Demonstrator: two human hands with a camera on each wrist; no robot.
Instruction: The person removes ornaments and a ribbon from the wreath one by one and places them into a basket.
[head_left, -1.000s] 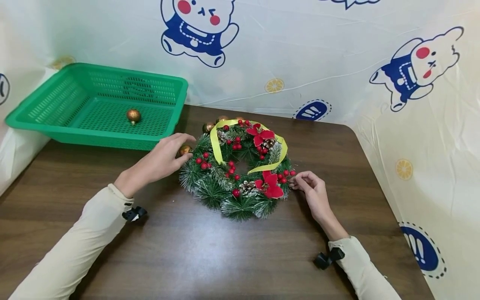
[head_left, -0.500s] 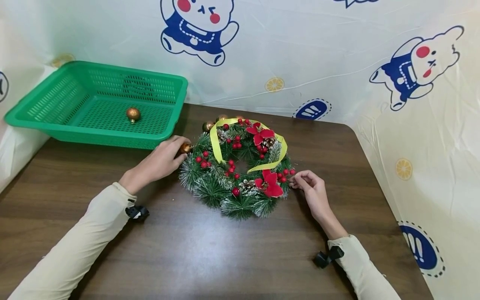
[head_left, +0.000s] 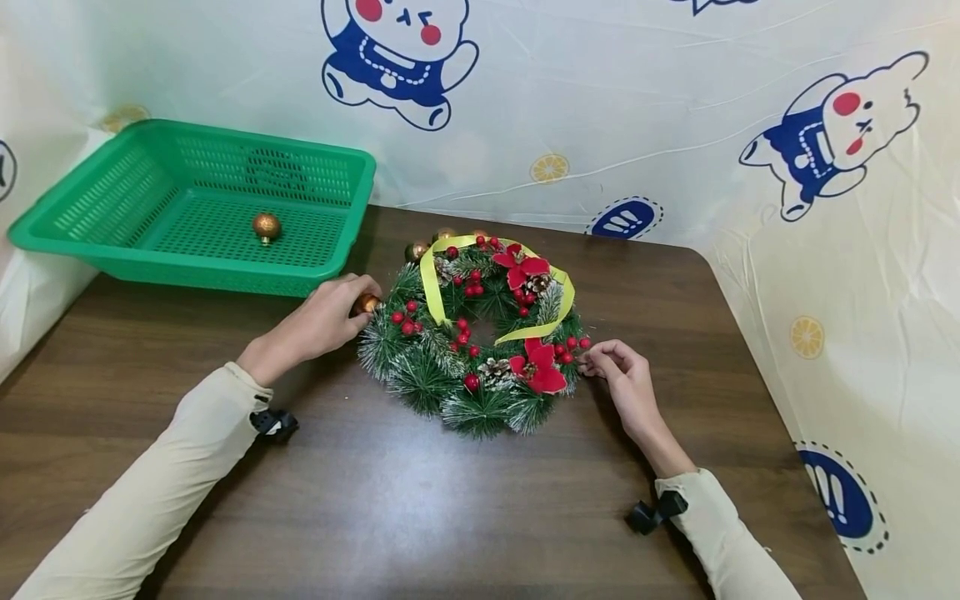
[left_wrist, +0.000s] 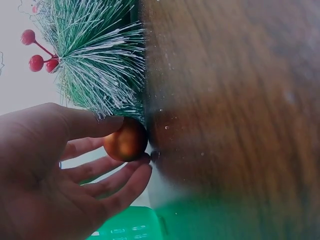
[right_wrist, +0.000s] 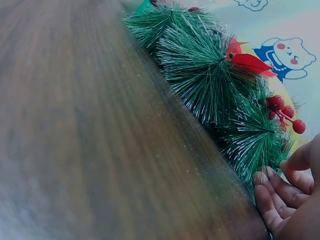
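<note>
Bronze ball [head_left: 366,305]: a little farther left and nearer than in the earlier frame, with the left grip [head_left: 318,312] closed more fully about it; the right grip [head_left: 633,392], wreath [head_left: 435,358] and green basket [head_left: 202,275] look unmoved.
Green basket: far left on the tabletop [head_left: 375,508], a second bronze ball [head_left: 266,227] lying on its floor.
Left grip: bent round the bronze ball, thumb on one side and fingers on the other, parted by little more than the ball's own width; it has hold of nothing else.
Ball to left grip: at the fingertips, on the grip's right side, against the wreath's left edge and seemingly touching its needles; round, so no long axis to follow, and its cap cannot be seen.
Nearer hand: the left, already in contact; the right is well apart, across the wreath.
Wreath: flat on the tabletop between both grips, with red berries [head_left: 408,327], red flowers [head_left: 538,368] toward the right and a yellow ribbon [head_left: 432,293] looped on top.
Far balls [head_left: 417,252]: three, just beyond the wreath's far-left edge.
Right grip: thumb and fingers curled about the outermost needles at the wreath's right edge, nearly closed; how firmly it pinches cannot be told.
</note>
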